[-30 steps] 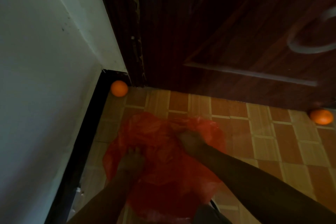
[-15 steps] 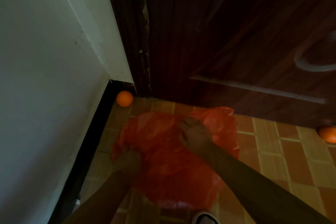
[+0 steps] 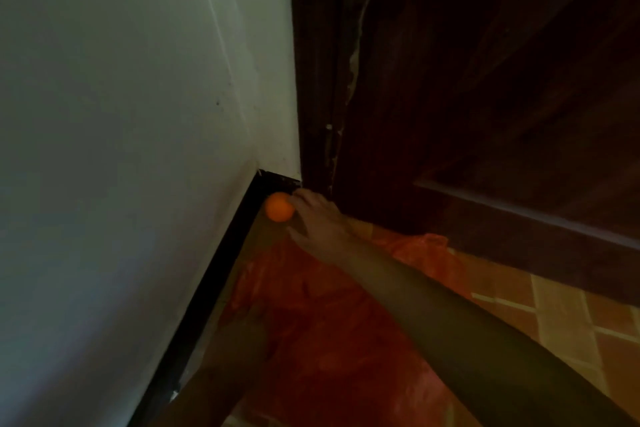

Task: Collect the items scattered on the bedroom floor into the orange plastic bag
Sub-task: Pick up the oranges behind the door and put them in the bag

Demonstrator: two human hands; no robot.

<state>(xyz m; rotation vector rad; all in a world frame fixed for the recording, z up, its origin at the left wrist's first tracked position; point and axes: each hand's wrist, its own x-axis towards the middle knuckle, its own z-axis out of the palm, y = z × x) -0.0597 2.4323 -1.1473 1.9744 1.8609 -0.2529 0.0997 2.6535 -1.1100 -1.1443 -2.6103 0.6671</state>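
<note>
Since half a second ago the right hand [image 3: 317,218] has left the orange plastic bag [image 3: 332,322] and reached forward to the orange ball [image 3: 279,206] in the corner. Its fingertips [image 3: 300,196] touch the ball's right side, the grip loosely spread around it and not yet closed; the thumb is hard to make out in the dim light. This ball sits on the floor [image 3: 571,315] where the black skirting board [image 3: 221,274] meets the dark wooden door frame [image 3: 315,80], just below the white wall [image 3: 138,114]. Behind the right forearm, the bag lies crumpled and flat on the brown patterned floor tiles, close to the skirting and near the ball but apart from it. At the bag's left edge the left hand [image 3: 247,326] rests in shadow; it seems to press or hold the plastic, though I cannot tell whether its grip is closed. To the right stands the dark wooden door [image 3: 502,114].
</note>
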